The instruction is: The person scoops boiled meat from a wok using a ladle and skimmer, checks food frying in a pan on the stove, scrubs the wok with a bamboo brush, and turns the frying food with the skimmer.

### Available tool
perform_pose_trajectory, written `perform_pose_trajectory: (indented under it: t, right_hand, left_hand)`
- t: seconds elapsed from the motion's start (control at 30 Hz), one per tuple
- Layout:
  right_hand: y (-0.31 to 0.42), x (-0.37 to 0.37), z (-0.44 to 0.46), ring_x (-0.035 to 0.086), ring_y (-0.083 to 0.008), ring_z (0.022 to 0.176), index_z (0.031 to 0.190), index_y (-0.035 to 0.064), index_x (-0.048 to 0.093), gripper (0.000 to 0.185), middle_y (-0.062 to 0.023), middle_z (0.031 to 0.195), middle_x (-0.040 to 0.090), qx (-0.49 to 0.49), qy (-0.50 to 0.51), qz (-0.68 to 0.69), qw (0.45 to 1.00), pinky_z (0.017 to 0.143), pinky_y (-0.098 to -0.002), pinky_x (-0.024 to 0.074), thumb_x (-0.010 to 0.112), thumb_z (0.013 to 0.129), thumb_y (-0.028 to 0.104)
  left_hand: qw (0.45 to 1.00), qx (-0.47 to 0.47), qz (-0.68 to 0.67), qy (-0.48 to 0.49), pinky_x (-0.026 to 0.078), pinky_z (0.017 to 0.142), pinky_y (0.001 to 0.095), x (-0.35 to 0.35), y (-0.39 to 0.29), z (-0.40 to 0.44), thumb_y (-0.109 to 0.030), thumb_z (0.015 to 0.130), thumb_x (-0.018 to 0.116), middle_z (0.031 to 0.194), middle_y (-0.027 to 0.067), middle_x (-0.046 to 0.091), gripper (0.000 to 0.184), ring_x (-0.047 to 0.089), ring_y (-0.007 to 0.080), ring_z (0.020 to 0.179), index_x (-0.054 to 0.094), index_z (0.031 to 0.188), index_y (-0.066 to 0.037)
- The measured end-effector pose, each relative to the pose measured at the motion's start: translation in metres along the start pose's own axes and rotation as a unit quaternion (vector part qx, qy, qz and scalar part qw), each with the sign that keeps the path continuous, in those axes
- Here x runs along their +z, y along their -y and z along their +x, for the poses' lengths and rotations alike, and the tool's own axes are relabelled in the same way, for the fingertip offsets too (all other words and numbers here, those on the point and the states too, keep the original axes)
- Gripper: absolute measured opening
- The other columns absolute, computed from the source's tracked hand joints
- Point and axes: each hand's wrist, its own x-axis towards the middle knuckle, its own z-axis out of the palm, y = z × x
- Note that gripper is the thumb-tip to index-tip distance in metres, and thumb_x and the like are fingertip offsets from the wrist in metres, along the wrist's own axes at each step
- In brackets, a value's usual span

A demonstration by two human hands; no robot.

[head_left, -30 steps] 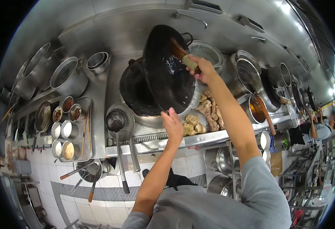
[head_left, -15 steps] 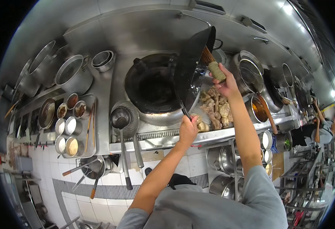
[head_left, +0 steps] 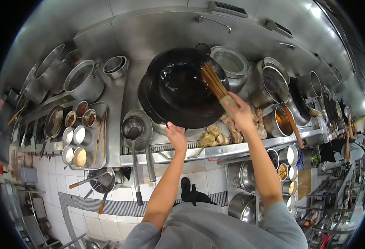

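Observation:
A large black wok (head_left: 178, 89) sits over the stove burner, its wet inside facing up. My left hand (head_left: 176, 136) is closed on the wok's near handle, most of which is hidden by the fingers. In my right hand (head_left: 239, 111) is a bamboo wok brush (head_left: 214, 82), gripped by its wrapped end. Its bristles reach over the right part of the wok. Pieces of pale meat with bone (head_left: 233, 132) lie on the steel counter, just below my right hand and to the right of the wok.
A ladle (head_left: 132, 128) rests on a strainer at left, handles over the front edge. Seasoning tins (head_left: 79, 135) stand on a tray further left. Several pots flank the wok, one with orange liquid (head_left: 283, 120). A faucet (head_left: 215, 23) juts from the back wall. Another person (head_left: 352, 145) stands far right.
The wok was tipped up on its side at the right; now it lies level over the burner. My left hand moved left with it, and the brush now reaches over its inside.

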Motion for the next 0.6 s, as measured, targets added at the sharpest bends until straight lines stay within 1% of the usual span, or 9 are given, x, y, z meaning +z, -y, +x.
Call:
perform_pose_trajectory:
  t: [0.07, 0.1, 0.17, 0.27, 0.33, 0.4, 0.47, 0.57, 0.6]
  right_hand:
    - [-0.023, -0.017, -0.003, 0.063, -0.0143, 0.08, 0.13, 0.0031, 0.053, 0.049, -0.0103, 0.1, 0.066, -0.204, -0.084, -0.195, 0.956, 0.071, -0.0258, 0.0494, 0.065, 0.088, 0.024]
    - [-0.023, -0.019, -0.01, 0.063, -0.0143, 0.08, 0.13, 0.0031, 0.053, 0.049, -0.0103, 0.1, 0.066, -0.209, -0.078, -0.193, 0.956, 0.071, -0.0258, 0.0494, 0.065, 0.088, 0.024]
    - [-0.015, -0.018, -0.023, 0.061, -0.0159, 0.096, 0.131, 0.0016, 0.051, 0.051, -0.011, 0.106, 0.066, -0.202, -0.096, -0.151, 0.963, 0.087, -0.0278, 0.0453, 0.065, 0.087, 0.024]
    - [-0.012, -0.012, -0.038, 0.059, -0.0163, 0.099, 0.132, 0.0013, 0.051, 0.052, -0.0129, 0.11, 0.065, -0.158, -0.073, -0.113, 0.978, 0.089, -0.0283, 0.0444, 0.066, 0.087, 0.023]
    - [-0.019, -0.011, -0.044, 0.059, -0.0171, 0.103, 0.132, 0.0004, 0.05, 0.051, -0.0141, 0.114, 0.064, -0.15, -0.06, -0.09, 0.983, 0.092, -0.0293, 0.0432, 0.066, 0.088, 0.022]
    - [-0.029, -0.009, -0.043, 0.059, -0.0168, 0.103, 0.131, -0.0004, 0.05, 0.051, -0.0144, 0.117, 0.062, -0.199, -0.063, -0.137, 0.968, 0.092, -0.0289, 0.0431, 0.065, 0.088, 0.022]
    - [-0.039, -0.011, -0.036, 0.058, -0.0175, 0.105, 0.131, -0.0014, 0.05, 0.052, -0.0158, 0.119, 0.062, -0.178, -0.043, -0.126, 0.975, 0.093, -0.0287, 0.0425, 0.065, 0.088, 0.023]
    - [-0.034, -0.011, -0.03, 0.061, -0.0225, 0.103, 0.131, 0.0, 0.051, 0.052, -0.0181, 0.115, 0.063, -0.172, -0.049, -0.137, 0.974, 0.091, -0.0316, 0.0446, 0.065, 0.087, 0.024]
    - [-0.019, -0.008, -0.03, 0.061, -0.0254, 0.101, 0.132, 0.0012, 0.05, 0.052, -0.019, 0.113, 0.062, -0.213, -0.079, -0.177, 0.958, 0.089, -0.034, 0.0453, 0.065, 0.087, 0.024]
  left_hand:
    - [0.999, -0.01, -0.054, 0.004, 0.044, 0.056, 0.0284, -0.007, 0.002, 0.008, -0.035, 0.102, 0.036, 0.061, -0.0026, 0.039, 0.035, 0.039, 0.0104, 0.053, 0.041, 0.078, -0.01]
    - [0.996, -0.035, -0.084, -0.022, 0.044, 0.056, 0.0288, -0.01, 0.004, 0.01, -0.034, 0.102, 0.036, 0.06, -0.0029, 0.039, 0.034, 0.039, 0.0104, 0.053, 0.041, 0.077, -0.011]
    - [0.985, -0.079, -0.137, -0.063, 0.044, 0.054, 0.0304, -0.011, 0.005, 0.017, -0.03, 0.102, 0.036, 0.059, -0.0029, 0.038, 0.033, 0.037, 0.011, 0.051, 0.039, 0.075, -0.013]
    - [0.978, -0.051, -0.198, -0.029, 0.042, 0.052, 0.0291, -0.002, 0.018, 0.031, -0.033, 0.102, 0.038, 0.059, -0.0013, 0.038, 0.034, 0.036, 0.0115, 0.05, 0.039, 0.075, -0.012]
    - [0.977, -0.053, -0.199, -0.056, 0.041, 0.052, 0.0295, 0.008, 0.008, 0.039, -0.032, 0.102, 0.038, 0.057, -0.0005, 0.037, 0.033, 0.035, 0.0124, 0.048, 0.038, 0.076, -0.012]
    - [0.979, -0.081, -0.175, -0.068, 0.041, 0.052, 0.0296, 0.013, 0.004, 0.055, -0.032, 0.102, 0.039, 0.058, 0.0002, 0.037, 0.033, 0.035, 0.0131, 0.048, 0.037, 0.076, -0.012]
    - [0.978, -0.093, -0.173, -0.065, 0.042, 0.052, 0.03, 0.014, 0.009, 0.063, -0.03, 0.102, 0.037, 0.058, 0.0005, 0.038, 0.03, 0.036, 0.0132, 0.049, 0.038, 0.079, -0.011]
    - [0.978, -0.101, -0.172, -0.058, 0.041, 0.054, 0.0295, 0.01, 0.023, 0.065, -0.028, 0.102, 0.036, 0.058, 0.0004, 0.038, 0.029, 0.041, 0.0151, 0.05, 0.037, 0.078, -0.011]
    - [0.975, -0.109, -0.186, -0.056, 0.042, 0.053, 0.0298, 0.011, 0.023, 0.062, -0.024, 0.101, 0.036, 0.06, -0.0001, 0.036, 0.024, 0.04, 0.0143, 0.051, 0.036, 0.081, -0.011]
